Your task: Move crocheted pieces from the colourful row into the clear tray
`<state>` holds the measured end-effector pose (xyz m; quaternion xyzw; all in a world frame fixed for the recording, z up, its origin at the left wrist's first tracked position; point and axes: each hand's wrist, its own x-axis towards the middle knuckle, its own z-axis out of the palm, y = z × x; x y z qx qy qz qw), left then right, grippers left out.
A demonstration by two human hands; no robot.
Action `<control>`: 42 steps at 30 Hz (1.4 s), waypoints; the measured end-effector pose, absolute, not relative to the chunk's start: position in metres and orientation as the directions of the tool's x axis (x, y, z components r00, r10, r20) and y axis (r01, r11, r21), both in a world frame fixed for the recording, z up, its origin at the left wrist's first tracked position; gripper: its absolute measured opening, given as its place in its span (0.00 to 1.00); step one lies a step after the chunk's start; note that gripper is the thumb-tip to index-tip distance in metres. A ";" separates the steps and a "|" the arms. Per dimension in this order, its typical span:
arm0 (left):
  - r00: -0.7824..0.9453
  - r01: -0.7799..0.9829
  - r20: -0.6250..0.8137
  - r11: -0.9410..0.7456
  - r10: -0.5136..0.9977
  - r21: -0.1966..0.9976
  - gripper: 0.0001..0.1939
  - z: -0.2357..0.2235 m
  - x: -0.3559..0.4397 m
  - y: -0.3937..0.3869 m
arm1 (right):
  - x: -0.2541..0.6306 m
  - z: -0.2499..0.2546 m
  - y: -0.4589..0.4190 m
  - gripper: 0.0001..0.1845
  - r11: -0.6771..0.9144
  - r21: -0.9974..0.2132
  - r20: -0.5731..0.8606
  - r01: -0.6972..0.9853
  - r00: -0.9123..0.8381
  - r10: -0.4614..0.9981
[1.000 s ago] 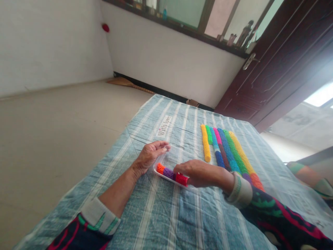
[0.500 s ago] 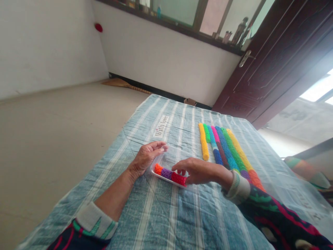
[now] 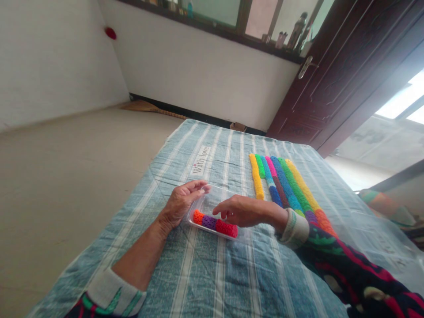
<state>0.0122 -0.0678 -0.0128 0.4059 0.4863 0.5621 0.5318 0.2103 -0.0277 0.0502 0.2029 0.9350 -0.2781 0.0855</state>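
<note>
A clear plastic tray (image 3: 212, 193) lies on a blue striped bedsheet (image 3: 232, 274). Along its near side lies a crocheted tube (image 3: 215, 223) in orange, purple and red sections. My left hand (image 3: 182, 201) holds the tray's left rim, fingers curled around its edge. My right hand (image 3: 241, 211) hovers just above the tube, fingers loosely bent and apart, with nothing in them.
A row of several long crocheted tubes (image 3: 281, 185) in yellow, green, blue, pink and orange lies on the sheet to the right. Beyond the bed are a bare floor (image 3: 66, 150), a white wall and a dark wooden door (image 3: 347, 75). Another person's clothing shows at the far right (image 3: 384, 205).
My right hand has lifted off the red end of the tube and now hovers above it. The left hand stays on the tray rim. The camera has shifted slightly.
</note>
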 end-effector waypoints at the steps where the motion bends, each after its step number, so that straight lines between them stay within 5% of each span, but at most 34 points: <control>1: -0.103 -0.212 -0.063 0.040 0.993 0.976 0.22 -0.014 0.012 -0.067 | 0.209 0.051 -0.028 0.24 0.768 -0.478 -0.267 0.426 -0.904 0.334; 21: -0.093 -0.252 -0.045 0.020 0.995 0.968 0.21 -0.019 0.012 -0.067 | 0.189 0.031 -0.039 0.09 0.886 -0.311 -0.098 0.344 -0.939 0.330; 42: -0.091 -0.240 -0.039 0.016 0.995 0.971 0.21 -0.014 0.011 -0.065 | 0.185 0.039 -0.048 0.13 0.836 -0.345 -0.073 0.427 -0.900 0.430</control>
